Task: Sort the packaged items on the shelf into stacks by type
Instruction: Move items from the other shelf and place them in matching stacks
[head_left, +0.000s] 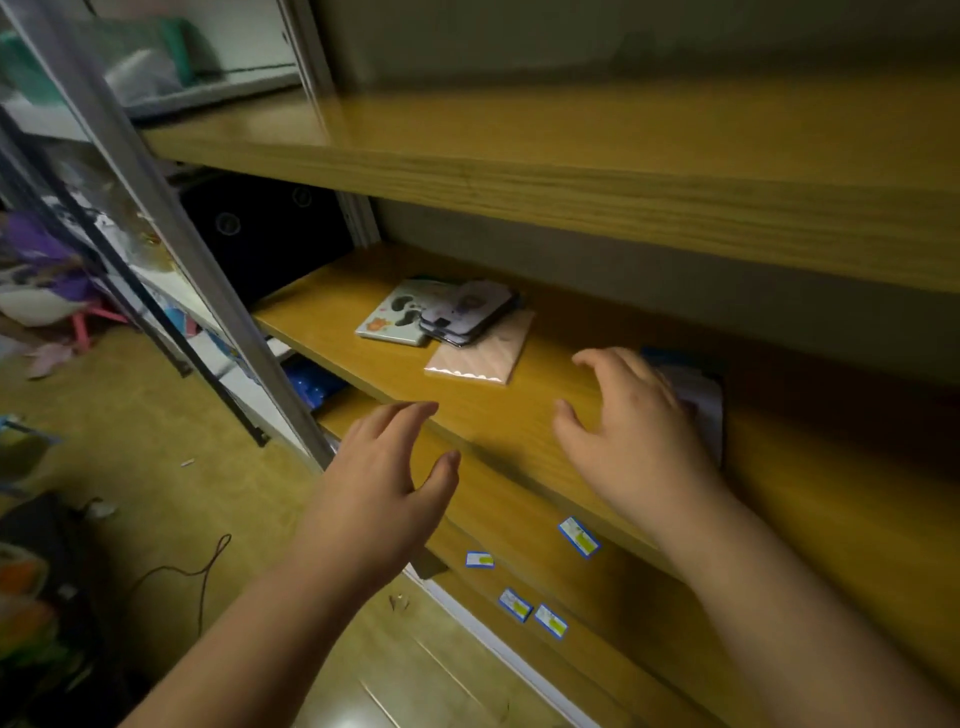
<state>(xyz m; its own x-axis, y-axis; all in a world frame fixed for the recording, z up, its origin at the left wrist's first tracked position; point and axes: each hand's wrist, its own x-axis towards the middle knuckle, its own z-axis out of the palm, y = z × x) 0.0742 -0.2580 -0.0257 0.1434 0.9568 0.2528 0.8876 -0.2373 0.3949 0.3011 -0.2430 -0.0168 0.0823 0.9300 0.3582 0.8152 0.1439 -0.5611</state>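
Two hands spread, nothing gripped: left hand (384, 483) short of wooden shelf (467, 410); right hand (631, 431) fronting blue-edged white packets (698, 395), likely gathering them.

We have a single view here, from a wide-angle camera worn on the head, so there is no second view to share anything with. We look forward and down, tilted somewhat, onto the yellow-brown wooden middle shelf (519, 415) from close range, near enough that both bare forearms run in from the bottom edge. The thick wooden upper shelf board (571, 171) crosses the top of the frame just above eye line. At the left we see past the grey metal upright (171, 218) down to the wooden floor (156, 415); the lens bends straight edges near the borders.
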